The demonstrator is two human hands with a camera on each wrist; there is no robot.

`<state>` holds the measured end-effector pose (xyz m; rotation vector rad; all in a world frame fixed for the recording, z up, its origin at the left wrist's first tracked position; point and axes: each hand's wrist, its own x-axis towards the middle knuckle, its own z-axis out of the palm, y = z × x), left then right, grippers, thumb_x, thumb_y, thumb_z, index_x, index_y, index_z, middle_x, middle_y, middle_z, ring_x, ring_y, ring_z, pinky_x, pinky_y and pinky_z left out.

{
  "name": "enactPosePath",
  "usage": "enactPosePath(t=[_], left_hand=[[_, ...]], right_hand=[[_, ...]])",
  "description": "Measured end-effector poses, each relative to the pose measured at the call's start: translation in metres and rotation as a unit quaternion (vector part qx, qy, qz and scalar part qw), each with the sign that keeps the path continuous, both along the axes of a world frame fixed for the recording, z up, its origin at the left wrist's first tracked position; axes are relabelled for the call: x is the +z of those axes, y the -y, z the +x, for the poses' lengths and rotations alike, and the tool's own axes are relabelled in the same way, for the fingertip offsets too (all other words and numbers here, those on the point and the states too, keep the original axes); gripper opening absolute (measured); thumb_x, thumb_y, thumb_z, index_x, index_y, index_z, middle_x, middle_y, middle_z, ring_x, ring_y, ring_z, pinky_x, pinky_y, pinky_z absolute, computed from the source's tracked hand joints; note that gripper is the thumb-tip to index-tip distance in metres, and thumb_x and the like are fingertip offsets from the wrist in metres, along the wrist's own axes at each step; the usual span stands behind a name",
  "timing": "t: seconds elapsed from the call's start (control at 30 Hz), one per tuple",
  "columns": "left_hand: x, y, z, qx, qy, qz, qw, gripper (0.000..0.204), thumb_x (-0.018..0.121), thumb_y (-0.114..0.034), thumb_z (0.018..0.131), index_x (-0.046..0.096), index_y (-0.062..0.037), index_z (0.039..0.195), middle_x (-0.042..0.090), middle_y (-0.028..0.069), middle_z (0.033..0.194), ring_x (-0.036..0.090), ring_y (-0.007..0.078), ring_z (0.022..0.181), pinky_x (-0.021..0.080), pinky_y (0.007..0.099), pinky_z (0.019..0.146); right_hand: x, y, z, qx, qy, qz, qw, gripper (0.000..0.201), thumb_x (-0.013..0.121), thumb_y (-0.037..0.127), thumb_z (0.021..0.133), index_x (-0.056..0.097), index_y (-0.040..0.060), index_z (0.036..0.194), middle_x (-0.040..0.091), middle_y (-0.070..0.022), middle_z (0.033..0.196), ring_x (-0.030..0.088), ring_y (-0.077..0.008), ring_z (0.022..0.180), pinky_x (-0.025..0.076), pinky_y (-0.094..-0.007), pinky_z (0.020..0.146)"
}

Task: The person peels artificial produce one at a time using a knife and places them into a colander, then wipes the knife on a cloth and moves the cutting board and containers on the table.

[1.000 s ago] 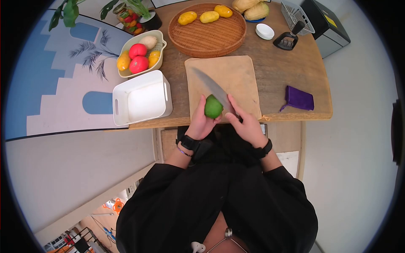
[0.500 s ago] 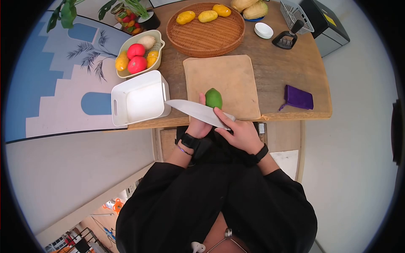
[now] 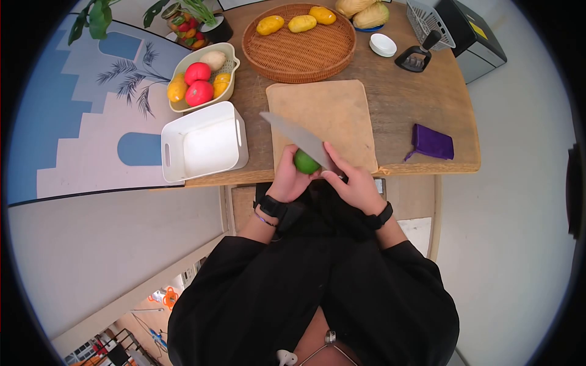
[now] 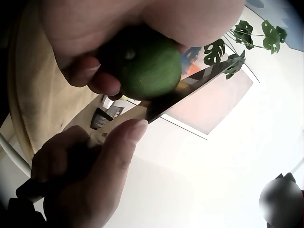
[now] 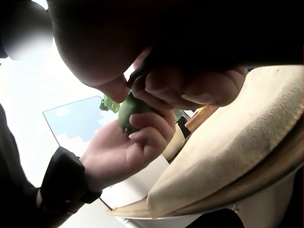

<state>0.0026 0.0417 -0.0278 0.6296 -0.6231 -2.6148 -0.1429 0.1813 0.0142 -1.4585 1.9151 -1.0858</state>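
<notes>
A round green fruit (image 3: 306, 161) lies in the left hand (image 3: 289, 178), whose fingers and thumb curl round it near the front edge of the cutting board (image 3: 329, 110). The right hand (image 3: 359, 188) grips a large knife (image 3: 299, 134) by its handle, the blade slanting up and left over the board, beside the fruit. In the left wrist view the blade (image 4: 190, 85) passes close against the green fruit (image 4: 152, 66); whether it cuts in cannot be told. The right wrist view shows the left hand (image 5: 135, 149) round the fruit (image 5: 129, 111), the blade mostly hidden.
Left of the board stand a white bin (image 3: 204, 143) and a cream basket (image 3: 231, 91) of produce. Behind it is a wicker tray (image 3: 299, 52) with yellow fruits. To the right are a purple pouch (image 3: 433, 141), a white bowl (image 3: 383, 45) and a black-handled tool (image 3: 415, 60).
The knife swung from pointing left across the left hand to pointing up and left beside the fruit. The fruit and left fingers have turned, with the fruit slightly lower.
</notes>
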Motion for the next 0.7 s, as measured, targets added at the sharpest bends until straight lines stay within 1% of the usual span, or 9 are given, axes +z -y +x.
enactPosePath(t=[0.07,0.13,0.27,0.33,0.37,0.43,0.53,0.63,0.7], left_hand=[[-0.006,0.004,0.001,-0.043,-0.037,-0.023,0.998,0.050,0.034,-0.047,0.109,0.059,-0.0088,0.127,0.068,0.0062,0.112,0.062,0.0192,0.090,0.047,0.0319,0.072],[-0.002,0.003,0.000,-0.059,-0.039,-0.034,0.997,0.046,0.035,-0.043,0.108,0.059,-0.0087,0.126,0.067,0.0046,0.112,0.059,0.0168,0.087,0.045,0.0319,0.070],[-0.002,-0.003,-0.003,-0.048,-0.030,-0.043,0.997,0.049,0.035,-0.048,0.109,0.060,-0.0087,0.126,0.067,0.0048,0.113,0.062,0.0185,0.096,0.048,0.0326,0.076],[0.016,-0.007,-0.008,0.019,0.041,0.008,0.999,0.053,0.038,-0.055,0.109,0.060,-0.0092,0.126,0.067,0.0063,0.115,0.064,0.0211,0.105,0.052,0.0366,0.086],[0.011,-0.006,-0.008,0.019,0.041,0.009,0.999,0.053,0.038,-0.055,0.109,0.060,-0.0092,0.126,0.067,0.0063,0.115,0.064,0.0211,0.105,0.052,0.0366,0.086],[-0.001,0.001,-0.007,0.008,0.008,0.027,1.000,0.057,0.040,-0.060,0.107,0.060,-0.0102,0.127,0.067,0.0079,0.116,0.064,0.0232,0.113,0.053,0.0415,0.095],[-0.005,0.006,-0.002,-0.019,-0.034,0.052,0.998,0.056,0.042,-0.059,0.107,0.061,-0.0101,0.126,0.068,0.0085,0.116,0.064,0.0230,0.112,0.053,0.0434,0.096],[-0.003,0.005,-0.003,-0.012,-0.041,0.058,0.997,0.058,0.042,-0.060,0.107,0.062,-0.0092,0.125,0.068,0.0088,0.115,0.065,0.0235,0.110,0.053,0.0437,0.098],[0.011,0.000,-0.007,0.014,-0.027,0.057,0.998,0.053,0.041,-0.056,0.108,0.061,-0.0099,0.125,0.068,0.0071,0.115,0.064,0.0214,0.108,0.052,0.0408,0.095]], right_hand=[[0.001,0.001,-0.005,-0.010,0.039,-0.014,0.999,0.066,0.071,0.035,0.097,0.044,0.0296,0.157,0.073,-0.0207,0.102,0.072,-0.0402,0.085,0.058,-0.0400,0.075],[0.005,0.001,-0.009,-0.013,0.063,0.069,0.996,0.065,0.070,0.031,0.098,0.044,0.0264,0.157,0.072,-0.0214,0.111,0.072,-0.0393,0.092,0.057,-0.0378,0.080],[-0.003,0.000,-0.005,-0.006,0.084,0.010,0.996,0.066,0.071,0.031,0.097,0.044,0.0265,0.157,0.072,-0.0218,0.111,0.072,-0.0387,0.093,0.057,-0.0370,0.080],[-0.001,-0.002,0.002,0.004,0.063,-0.031,0.998,0.066,0.071,0.035,0.096,0.045,0.0294,0.157,0.073,-0.0200,0.096,0.072,-0.0377,0.080,0.057,-0.0381,0.072],[0.001,-0.004,0.003,0.004,0.063,-0.030,0.998,0.066,0.071,0.035,0.096,0.045,0.0294,0.157,0.073,-0.0200,0.096,0.072,-0.0377,0.080,0.057,-0.0381,0.072],[0.005,-0.006,0.004,0.041,-0.078,0.027,0.996,0.067,0.071,0.041,0.095,0.044,0.0329,0.157,0.069,-0.0165,0.074,0.069,-0.0357,0.064,0.055,-0.0406,0.060],[0.004,-0.006,0.010,0.047,-0.170,0.015,0.984,0.069,0.070,0.046,0.094,0.043,0.0356,0.157,0.061,-0.0128,0.060,0.064,-0.0340,0.053,0.052,-0.0432,0.052],[0.002,-0.005,0.010,0.039,-0.223,0.033,0.974,0.069,0.069,0.047,0.095,0.043,0.0373,0.157,0.061,-0.0128,0.060,0.065,-0.0335,0.053,0.052,-0.0426,0.051],[0.001,-0.003,0.010,0.026,-0.205,0.024,0.978,0.069,0.069,0.047,0.095,0.043,0.0374,0.157,0.062,-0.0130,0.061,0.065,-0.0340,0.054,0.052,-0.0428,0.051]])
